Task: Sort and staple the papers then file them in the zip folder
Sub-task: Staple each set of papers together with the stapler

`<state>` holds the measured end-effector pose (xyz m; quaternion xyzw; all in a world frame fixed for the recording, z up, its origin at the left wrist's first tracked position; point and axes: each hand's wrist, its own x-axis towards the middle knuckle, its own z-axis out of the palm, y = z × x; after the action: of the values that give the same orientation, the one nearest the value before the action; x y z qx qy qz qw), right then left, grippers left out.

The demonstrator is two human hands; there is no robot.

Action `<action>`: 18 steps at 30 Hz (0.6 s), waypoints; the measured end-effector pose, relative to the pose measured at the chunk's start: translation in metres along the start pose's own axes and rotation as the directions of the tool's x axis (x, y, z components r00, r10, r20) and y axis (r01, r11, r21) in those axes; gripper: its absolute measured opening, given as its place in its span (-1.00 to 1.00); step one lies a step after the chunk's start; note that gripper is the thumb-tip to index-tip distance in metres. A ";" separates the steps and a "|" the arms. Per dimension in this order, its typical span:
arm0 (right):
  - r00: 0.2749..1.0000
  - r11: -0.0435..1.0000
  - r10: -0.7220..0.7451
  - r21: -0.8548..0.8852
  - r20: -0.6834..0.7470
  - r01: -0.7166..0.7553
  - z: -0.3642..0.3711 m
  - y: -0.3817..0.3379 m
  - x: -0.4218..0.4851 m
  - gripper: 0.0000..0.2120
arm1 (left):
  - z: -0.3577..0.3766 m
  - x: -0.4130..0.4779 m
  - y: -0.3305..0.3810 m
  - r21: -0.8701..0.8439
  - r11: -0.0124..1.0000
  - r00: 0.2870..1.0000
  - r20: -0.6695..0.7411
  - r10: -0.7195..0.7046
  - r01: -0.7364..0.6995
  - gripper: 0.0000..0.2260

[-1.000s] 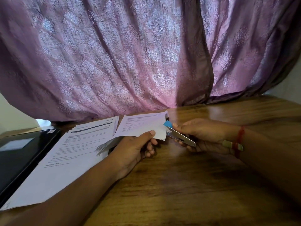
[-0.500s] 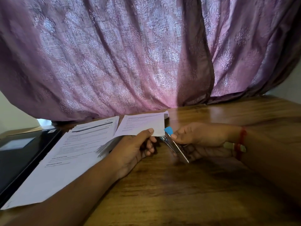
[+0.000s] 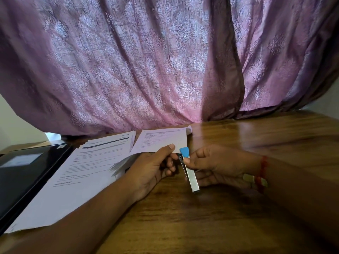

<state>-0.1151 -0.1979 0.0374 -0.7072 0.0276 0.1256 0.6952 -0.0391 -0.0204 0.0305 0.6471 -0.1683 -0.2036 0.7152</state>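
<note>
Grip, left: thumb and curled fingers of my left hand (image 3: 152, 166) pinch the near edge of a small sheaf of papers (image 3: 161, 139), lifted off the table.
Grip, right: my right hand (image 3: 216, 165) is wrapped round the stapler (image 3: 189, 171), fingertips near its blue head, the metal body angled back toward me.
Stapler mouth: set right at the sheaf's near right corner; I cannot tell whether the corner sits fully between the arms.
Other papers: a larger printed stack (image 3: 77, 180) lies flat on the wooden table (image 3: 238, 208), just left of my left forearm.
Zip folder: the dark flat case (image 3: 23, 173) at the far left edge, beside the stack, is what I take for it; nothing is in it that I can see.
Step in hand: stapling the first sorted set, I judge.
Next move: seat the corner deep in the mouth, sheets squared, then squeeze firmly.
Risk: a loose pinch could let the sheets fan out.
</note>
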 end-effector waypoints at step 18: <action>1.000 0.999 -0.030 -0.017 0.009 0.030 0.004 -0.007 -0.006 -0.61 | 0.000 0.003 -0.005 0.049 0.997 0.998 -0.008 0.058 -0.058 -0.75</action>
<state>-0.1204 -0.1949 0.0453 -0.7130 0.0128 0.1183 0.6910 -0.0372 -0.0225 0.0260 0.6601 -0.1885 -0.1756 0.7057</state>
